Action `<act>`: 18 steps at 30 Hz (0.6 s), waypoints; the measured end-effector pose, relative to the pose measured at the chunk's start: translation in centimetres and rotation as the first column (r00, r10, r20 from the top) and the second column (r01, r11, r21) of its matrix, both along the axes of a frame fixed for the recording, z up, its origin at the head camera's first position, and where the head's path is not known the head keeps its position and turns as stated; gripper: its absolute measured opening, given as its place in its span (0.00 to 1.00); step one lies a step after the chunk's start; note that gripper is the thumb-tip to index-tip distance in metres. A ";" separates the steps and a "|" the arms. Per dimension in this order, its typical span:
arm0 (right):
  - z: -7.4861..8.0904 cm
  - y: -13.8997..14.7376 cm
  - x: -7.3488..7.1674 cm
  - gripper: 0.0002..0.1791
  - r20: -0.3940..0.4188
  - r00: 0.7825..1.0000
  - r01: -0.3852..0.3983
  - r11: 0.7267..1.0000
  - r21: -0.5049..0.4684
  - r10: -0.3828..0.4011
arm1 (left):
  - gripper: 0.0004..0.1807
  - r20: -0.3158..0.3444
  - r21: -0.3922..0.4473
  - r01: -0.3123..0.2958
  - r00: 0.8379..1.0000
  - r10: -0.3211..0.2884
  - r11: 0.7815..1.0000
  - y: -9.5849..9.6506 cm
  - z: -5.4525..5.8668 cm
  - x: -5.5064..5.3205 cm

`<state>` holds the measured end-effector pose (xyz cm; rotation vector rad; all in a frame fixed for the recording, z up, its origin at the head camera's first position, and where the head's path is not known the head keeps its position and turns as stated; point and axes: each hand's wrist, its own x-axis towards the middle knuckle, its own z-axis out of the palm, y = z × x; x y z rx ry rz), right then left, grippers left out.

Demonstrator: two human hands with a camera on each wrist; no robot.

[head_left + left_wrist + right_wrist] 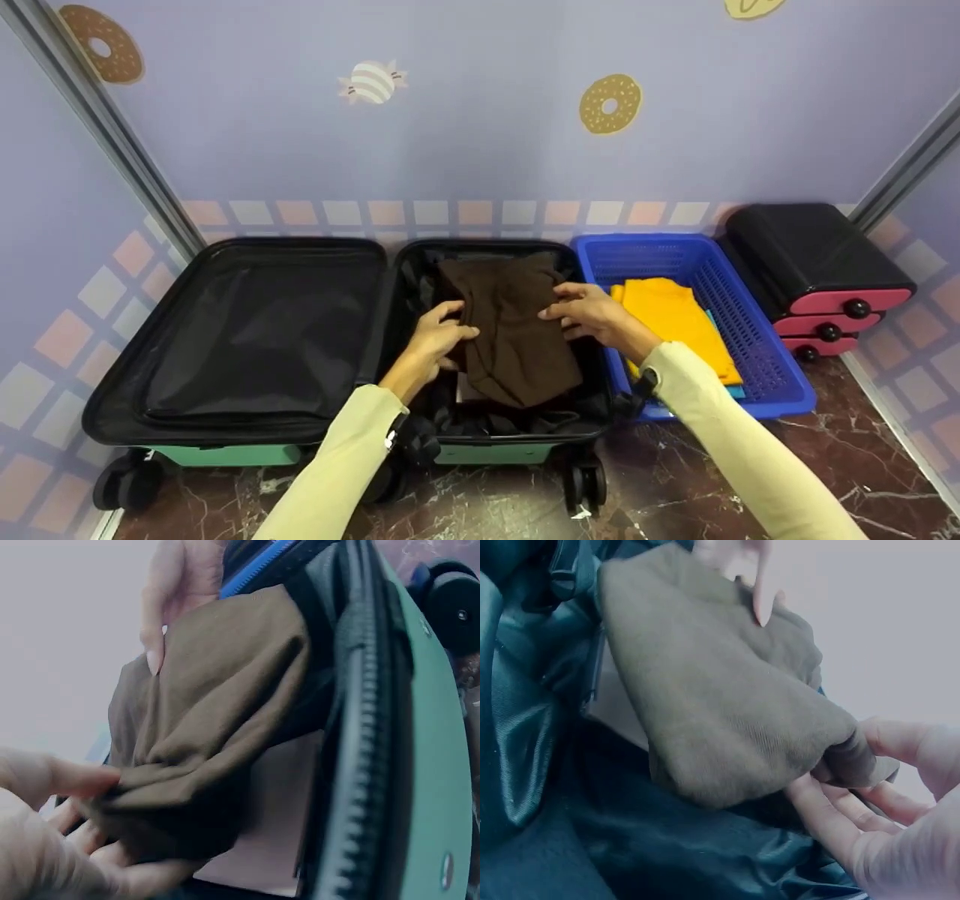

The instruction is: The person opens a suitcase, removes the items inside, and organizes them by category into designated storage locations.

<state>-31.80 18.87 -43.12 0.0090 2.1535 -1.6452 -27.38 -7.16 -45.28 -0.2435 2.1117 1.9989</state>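
Note:
A folded brown garment (517,337) lies over the right half of an open suitcase (592,427), held at both sides. My left hand (435,341) pinches its left edge, thumb on top and fingers beneath, as the left wrist view shows on the brown cloth (217,682). On the opposite edge my right hand (592,315) grips the cloth (720,690) between thumb and fingers. Under the garment a pale flat item (270,817) shows in part; its kind I cannot tell. Dark lining (630,840) surrounds it.
The suitcase's other half (262,337) lies open at the left, with a black cover. At the right a blue basket (795,397) holds folded yellow cloth (675,322) and something light blue. A black drawer box with pink fronts (825,262) stands beyond it. A wall (480,150) rises behind.

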 end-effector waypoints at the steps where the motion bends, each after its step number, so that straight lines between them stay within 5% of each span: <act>1: 0.2 0.3 0.0 0.44 -0.006 1.000 0.002 1.000 0.003 -0.002 | 0.36 0.011 0.029 0.021 1.000 -0.021 0.999 0.0 0.1 0.0; 8: 1.7 3.0 0.4 0.45 -0.036 0.999 0.004 1.000 -0.009 -0.005 | 0.38 0.022 0.076 0.161 0.986 -0.163 0.984 0.4 1.3 -0.2; 18: 3.8 6.9 1.1 0.43 -0.077 0.997 -0.004 1.000 -0.015 0.003 | 0.38 -0.007 0.124 0.332 0.943 -0.334 0.935 2.5 3.3 -0.5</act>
